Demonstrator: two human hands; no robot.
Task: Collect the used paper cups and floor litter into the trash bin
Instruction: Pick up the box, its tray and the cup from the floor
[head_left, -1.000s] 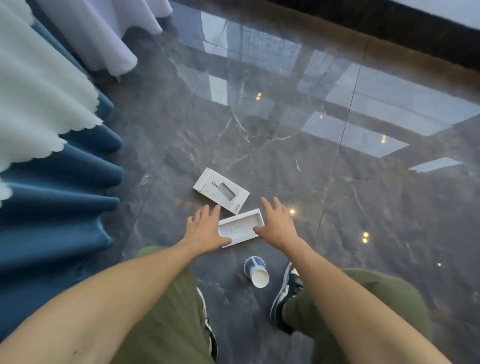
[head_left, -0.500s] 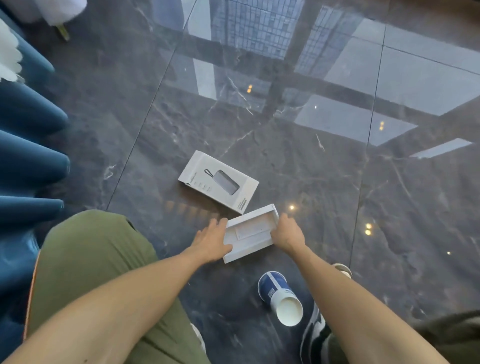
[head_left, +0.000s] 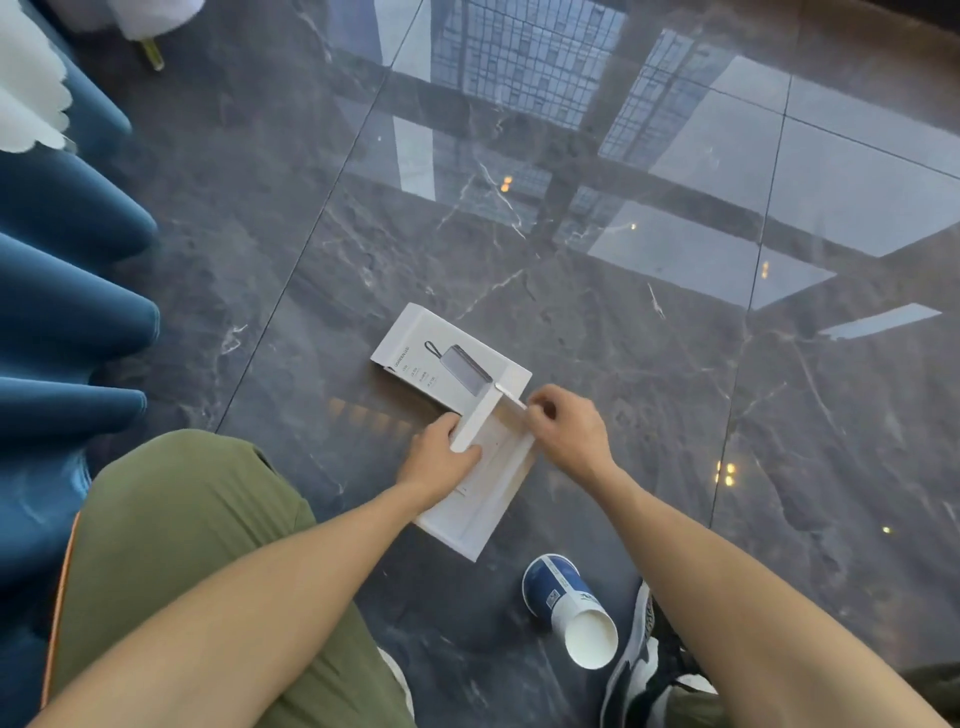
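Between my two hands, low over the dark marble floor (head_left: 649, 364), I have the white inner tray (head_left: 475, 512) of a gadget package. Its long axis runs from near my left knee up and away toward the printed box sleeve (head_left: 415, 345), which lies flat on the floor just beyond, its near corner hidden under the tray's far end. My left hand (head_left: 439, 462) sits on the tray's left long edge, fingers curled over a raised white flap with the thumb pressing it down, so that hand is clamped on the tray. My right hand (head_left: 569, 434) is at the far right corner, thumb and forefinger pinched together on a thin white strip or flap end; I cannot tell whether that strip belongs to the tray or is loose.

What the next move hangs on is the paper cup (head_left: 569, 608). It lies on its side on the floor, below the tray's near end and just beside my right shoe (head_left: 641, 654), well apart from both sets of fingers. Its open white mouth points toward me and to the right, its blue base points up toward the tray, so its axis runs close to parallel with the tray's. My right forearm passes just beside it, so I judge the right hand is the nearer one for it, by drawing back toward my foot. I would need one hand free first, with the tray kept in the left. No trash bin shows in this view.
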